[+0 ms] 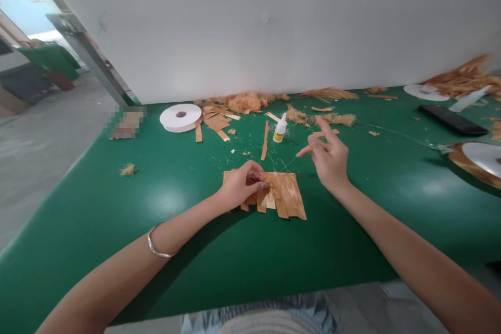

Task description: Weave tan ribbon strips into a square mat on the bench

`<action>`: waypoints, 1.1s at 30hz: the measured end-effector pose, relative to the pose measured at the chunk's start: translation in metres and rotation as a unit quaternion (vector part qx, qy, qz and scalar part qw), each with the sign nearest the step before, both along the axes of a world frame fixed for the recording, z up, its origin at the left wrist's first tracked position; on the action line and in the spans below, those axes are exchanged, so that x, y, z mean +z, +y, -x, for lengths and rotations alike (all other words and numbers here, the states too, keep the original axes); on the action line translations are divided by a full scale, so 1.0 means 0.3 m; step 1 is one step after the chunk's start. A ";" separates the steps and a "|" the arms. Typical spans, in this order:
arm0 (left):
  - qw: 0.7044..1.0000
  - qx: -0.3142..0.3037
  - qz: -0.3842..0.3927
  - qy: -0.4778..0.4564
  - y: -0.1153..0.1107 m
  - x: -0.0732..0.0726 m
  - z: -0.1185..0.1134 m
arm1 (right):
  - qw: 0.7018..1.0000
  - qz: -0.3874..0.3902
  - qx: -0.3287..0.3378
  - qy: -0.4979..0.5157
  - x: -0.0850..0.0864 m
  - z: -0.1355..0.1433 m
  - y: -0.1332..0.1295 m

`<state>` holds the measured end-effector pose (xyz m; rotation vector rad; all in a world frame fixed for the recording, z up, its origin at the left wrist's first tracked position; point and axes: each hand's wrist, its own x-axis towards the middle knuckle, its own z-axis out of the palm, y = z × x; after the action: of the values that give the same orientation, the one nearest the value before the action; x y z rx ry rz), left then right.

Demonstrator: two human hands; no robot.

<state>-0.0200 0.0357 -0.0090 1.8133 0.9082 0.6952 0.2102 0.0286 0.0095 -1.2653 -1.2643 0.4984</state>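
Note:
A flat bundle of thin wooden strips lies side by side on the green table. My left hand presses down on the left part of the strips, fingertips pinched at their top edge. My right hand hovers above and to the right of the strips, fingers spread, thumb and forefinger seemingly pulling a fine thread that runs off to the right. A small glue bottle with a yellow label stands just behind the strips.
A white tape roll lies at the back left beside loose wooden strips. Shavings pile along the wall. A black flat device and a spool sit at the right.

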 end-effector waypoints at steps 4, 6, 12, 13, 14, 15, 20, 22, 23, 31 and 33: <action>1.000 -0.002 -0.007 0.010 0.002 -0.002 0.001 | 0.983 0.084 0.085 0.139 -0.001 -0.009 0.024; 1.000 -0.001 -0.005 0.011 0.002 -0.003 0.001 | 0.955 0.142 0.146 0.214 0.000 -0.017 0.035; 1.000 0.000 -0.005 0.007 0.001 -0.004 -0.002 | 0.868 0.235 0.251 0.359 0.013 -0.036 0.041; 1.000 -0.001 -0.005 0.006 0.001 -0.004 -0.002 | 0.869 0.230 0.256 0.355 0.012 -0.036 0.040; 1.000 -0.001 -0.004 0.005 0.001 -0.004 -0.002 | 0.876 0.221 0.258 0.341 0.009 -0.036 0.040; 1.000 -0.002 -0.003 0.004 0.002 -0.004 -0.002 | 0.888 0.209 0.257 0.319 0.005 -0.035 0.040; 1.000 -0.004 -0.001 0.007 0.002 -0.004 0.001 | 0.969 0.109 0.188 0.118 -0.021 -0.024 0.039; 1.000 -0.006 -0.002 0.008 0.001 -0.004 0.002 | 0.987 0.077 0.139 0.023 -0.024 -0.017 0.030; 1.000 -0.006 -0.002 0.007 0.000 -0.003 0.002 | 0.991 0.065 0.111 -0.024 -0.024 -0.013 0.024; 1.000 0.002 -0.005 0.006 -0.003 0.002 0.001 | 0.967 -0.074 -0.062 -0.234 -0.012 0.009 -0.018; 1.000 0.003 -0.004 0.004 -0.002 -0.001 0.000 | 0.971 -0.069 -0.071 -0.217 -0.006 0.011 -0.021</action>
<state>-0.0200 0.0350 -0.0095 1.8209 0.9175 0.6973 0.2069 0.0223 0.0077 -1.3786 -1.5271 0.0248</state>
